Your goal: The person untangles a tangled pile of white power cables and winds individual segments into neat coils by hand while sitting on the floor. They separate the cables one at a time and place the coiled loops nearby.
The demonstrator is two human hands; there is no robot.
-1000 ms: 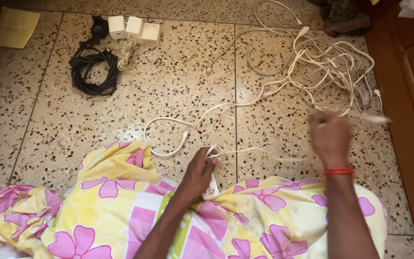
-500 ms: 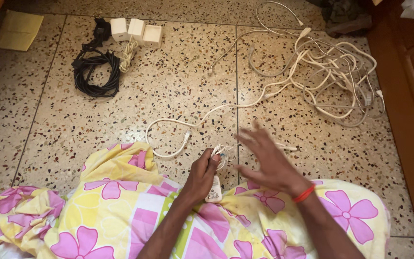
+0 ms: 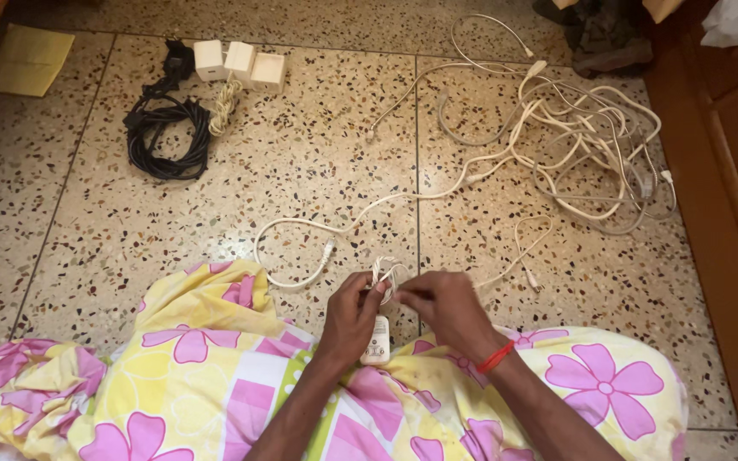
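My left hand (image 3: 350, 314) grips a white charger plug (image 3: 377, 340) and a small coil of its thin white cable (image 3: 386, 273) above my lap. My right hand (image 3: 442, 306), with a red band on the wrist, pinches the same cable right beside the coil. The loose end of that cable (image 3: 518, 248) trails off to the right across the floor. Both hands meet over the flowered yellow and pink cloth (image 3: 215, 376) on my legs.
A tangle of white cables (image 3: 591, 145) lies at the upper right. Another white cable (image 3: 301, 226) curves across the middle. A coiled black cable (image 3: 166, 137), three white adapters (image 3: 239, 61) and a small wound cord lie at upper left. A wooden cabinet (image 3: 728, 171) lines the right.
My right hand swung in from the cable tangle at the right and now pinches the cable beside my left hand. The coil at my left fingers has grown.
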